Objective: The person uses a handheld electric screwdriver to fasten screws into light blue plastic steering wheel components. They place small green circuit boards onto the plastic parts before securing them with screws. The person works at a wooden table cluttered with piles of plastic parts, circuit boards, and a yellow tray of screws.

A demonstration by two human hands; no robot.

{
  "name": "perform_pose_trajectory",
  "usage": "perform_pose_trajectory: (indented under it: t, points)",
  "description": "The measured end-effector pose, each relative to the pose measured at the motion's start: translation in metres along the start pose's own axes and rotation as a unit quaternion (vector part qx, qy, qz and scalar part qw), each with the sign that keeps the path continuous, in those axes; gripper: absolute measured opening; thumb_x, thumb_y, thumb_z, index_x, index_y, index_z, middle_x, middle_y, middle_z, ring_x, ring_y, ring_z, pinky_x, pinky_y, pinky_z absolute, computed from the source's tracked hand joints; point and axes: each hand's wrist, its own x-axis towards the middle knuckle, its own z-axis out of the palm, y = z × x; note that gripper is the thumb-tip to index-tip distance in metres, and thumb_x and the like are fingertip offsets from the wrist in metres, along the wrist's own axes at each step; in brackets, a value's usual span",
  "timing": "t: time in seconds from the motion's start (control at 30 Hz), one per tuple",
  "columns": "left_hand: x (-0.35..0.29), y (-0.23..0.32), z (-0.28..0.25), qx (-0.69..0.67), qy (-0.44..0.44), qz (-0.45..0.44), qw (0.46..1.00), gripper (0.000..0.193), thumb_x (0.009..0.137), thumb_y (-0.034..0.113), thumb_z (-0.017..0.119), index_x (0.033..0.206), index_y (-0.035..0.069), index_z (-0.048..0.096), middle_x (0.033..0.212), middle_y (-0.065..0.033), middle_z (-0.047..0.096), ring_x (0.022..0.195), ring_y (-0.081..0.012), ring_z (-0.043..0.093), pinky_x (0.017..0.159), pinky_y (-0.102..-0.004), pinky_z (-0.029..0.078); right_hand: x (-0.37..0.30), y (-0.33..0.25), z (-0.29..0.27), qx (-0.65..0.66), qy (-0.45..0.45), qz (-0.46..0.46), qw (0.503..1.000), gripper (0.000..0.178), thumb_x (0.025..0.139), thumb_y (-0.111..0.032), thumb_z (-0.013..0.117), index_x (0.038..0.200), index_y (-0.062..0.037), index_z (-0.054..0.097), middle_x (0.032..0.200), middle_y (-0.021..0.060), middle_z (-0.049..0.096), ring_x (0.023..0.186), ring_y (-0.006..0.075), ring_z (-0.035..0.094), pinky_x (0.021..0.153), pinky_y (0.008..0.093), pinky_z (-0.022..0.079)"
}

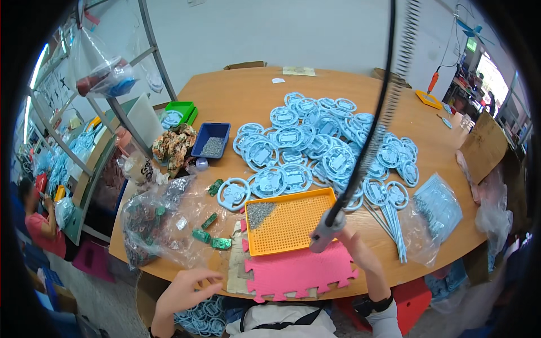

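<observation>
My left hand (189, 288) hovers at the table's near edge, fingers apart and holding nothing, left of a pink foam mat (301, 272). Close against a grey power screwdriver (325, 232) on a black cord is my right hand (360, 252); the tool hides its fingertips, so its grip cannot be made out. Beneath the tool lies a yellow perforated tray (293, 228) with small grey screws (260, 214) heaped in its upper left corner. A light blue wheel-shaped plastic part (233, 194) sits left of the tray. Several green circuit boards (201, 235) lie nearer me.
A large pile of blue wheel-shaped parts (287, 137) covers the table's middle. On the left stand a blue bin (211, 139) of screws, a green tray (183, 110) and a plastic bag (152, 225) of boards. Bagged blue rods (438, 205) rest at right. A coiled spring (403, 50) hangs overhead.
</observation>
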Motion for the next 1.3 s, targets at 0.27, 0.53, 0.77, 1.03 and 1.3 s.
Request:
perform_pose_trajectory:
  t: [0.27,0.53,0.77,1.03,1.3]
  points:
    - [0.123,-0.034,0.070,-0.014,0.098,-0.066,0.993,0.055,0.083,0.023,0.062,0.131,0.002,0.045,0.064,-0.0151,0.063,0.055,-0.0245,0.062,0.053,-0.0349,0.047,-0.006,-0.006,0.049,-0.111,0.021,-0.057,0.992,0.068,0.074,-0.010,0.076,0.130,0.0015,0.038,0.118,0.0198,0.055,0.108,0.0271,0.058,0.094,0.0359,0.045]
    - [0.116,-0.043,0.079,0.006,0.155,-0.053,0.986,0.052,0.077,0.011,0.053,0.128,0.005,0.049,0.058,-0.0197,0.058,0.048,-0.0334,0.055,0.047,-0.0419,0.041,-0.015,-0.002,0.039,-0.078,0.000,-0.043,0.996,0.061,0.070,-0.005,0.077,0.119,-0.0020,0.041,0.099,0.0124,0.064,0.092,0.0183,0.062,0.083,0.0324,0.048]
    - [-0.023,-0.030,0.063,-0.048,0.371,-0.137,0.917,0.051,0.082,0.001,0.050,0.132,0.003,0.047,0.062,-0.0130,0.060,0.049,-0.0064,0.047,0.047,-0.0278,0.040,-0.026,-0.005,0.009,0.055,0.020,0.027,0.998,0.056,0.067,-0.006,0.076,0.115,0.0001,0.047,0.091,0.0097,0.068,0.092,0.0176,0.062,0.091,0.0341,0.043]
    - [-0.264,-0.057,0.077,0.063,0.588,-0.344,0.729,0.049,0.086,-0.003,0.044,0.134,-0.006,0.042,0.080,-0.0059,0.064,0.052,-0.0031,0.046,0.043,-0.0246,0.037,-0.008,0.038,0.004,0.014,0.059,-0.041,0.997,0.057,0.080,-0.014,0.065,0.127,-0.0020,0.034,0.110,0.0147,0.058,0.102,0.0233,0.056,0.090,0.0374,0.042]
    - [-0.278,-0.111,0.110,-0.008,0.624,-0.328,0.709,0.050,0.087,0.000,0.046,0.136,-0.004,0.040,0.060,-0.0064,0.054,0.047,-0.0044,0.039,0.043,-0.0258,0.033,0.026,-0.005,0.064,-0.129,0.422,-0.300,0.846,0.057,0.095,-0.047,0.038,0.127,-0.0003,0.039,0.107,0.0134,0.056,0.099,0.0246,0.056,0.089,0.0394,0.042]
